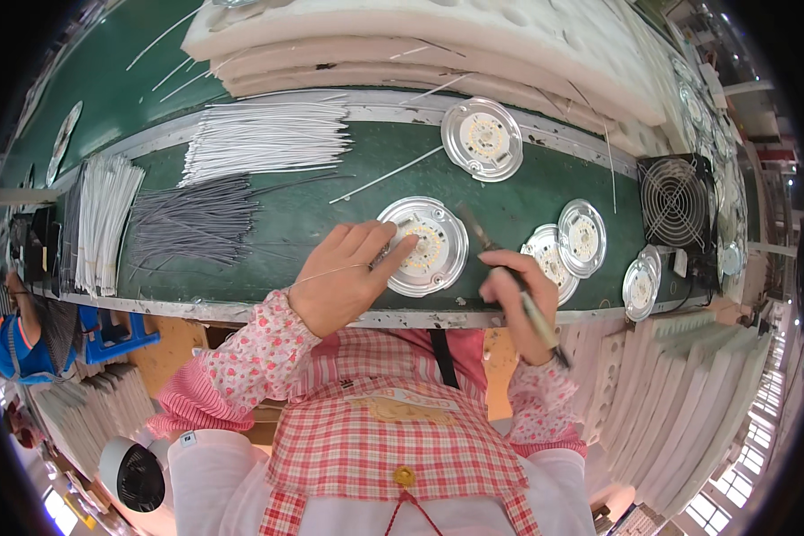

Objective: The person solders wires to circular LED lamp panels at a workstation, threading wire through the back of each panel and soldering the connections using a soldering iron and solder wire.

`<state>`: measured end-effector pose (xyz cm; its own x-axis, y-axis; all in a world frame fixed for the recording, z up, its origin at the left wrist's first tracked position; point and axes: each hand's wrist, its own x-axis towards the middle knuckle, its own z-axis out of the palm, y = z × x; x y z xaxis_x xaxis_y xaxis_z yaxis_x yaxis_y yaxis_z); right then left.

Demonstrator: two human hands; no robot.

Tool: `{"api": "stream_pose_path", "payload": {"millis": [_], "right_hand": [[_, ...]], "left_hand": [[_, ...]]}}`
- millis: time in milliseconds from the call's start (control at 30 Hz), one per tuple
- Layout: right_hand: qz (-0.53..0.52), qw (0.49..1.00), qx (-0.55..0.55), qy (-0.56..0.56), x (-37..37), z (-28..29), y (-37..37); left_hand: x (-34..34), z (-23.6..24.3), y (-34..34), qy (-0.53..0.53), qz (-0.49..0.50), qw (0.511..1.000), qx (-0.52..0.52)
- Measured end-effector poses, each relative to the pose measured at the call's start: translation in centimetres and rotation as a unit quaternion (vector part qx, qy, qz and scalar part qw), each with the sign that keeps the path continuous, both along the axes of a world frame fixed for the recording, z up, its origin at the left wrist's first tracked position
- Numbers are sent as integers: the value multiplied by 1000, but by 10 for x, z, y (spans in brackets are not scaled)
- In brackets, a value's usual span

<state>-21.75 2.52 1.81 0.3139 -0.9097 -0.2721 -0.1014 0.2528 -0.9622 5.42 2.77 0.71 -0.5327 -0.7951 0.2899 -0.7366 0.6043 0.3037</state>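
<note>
A round silver lamp plate with a ring of yellow LEDs lies on the green bench in front of me. My left hand is closed at its left side, one fingertip pressing on the LED board. A thin pale strand crosses the back of that hand, and something small and dark shows by its fingers. Right of the plate, my right hand is wrapped round a soldering iron. Its tip points up and left, apart from the plate's right rim.
Beyond lie another lamp plate, white wires and grey wires. More white wires lie at left. Several lamp plates overlap at right, near a black fan. White foam trays are stacked along the back.
</note>
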Motion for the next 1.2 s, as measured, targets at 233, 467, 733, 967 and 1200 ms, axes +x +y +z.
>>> {"api": "stream_pose_path", "payload": {"millis": [233,467,733,967,1200], "right_hand": [[50,881,-374,284,61,-15,-1],[86,821,-392,406,25,-2,58],[-67,936,-212,271,20,33,36],[-197,947,-176,180,34,13,0],[-175,933,-256,182,32,4,-2]], "left_hand": [[10,10,-16,49,12,997,50],[57,-5,-89,52,199,976,-69],[57,14,-102,233,154,956,-91],[-33,28,-43,313,73,941,105],[-62,18,-33,347,47,924,154]]}}
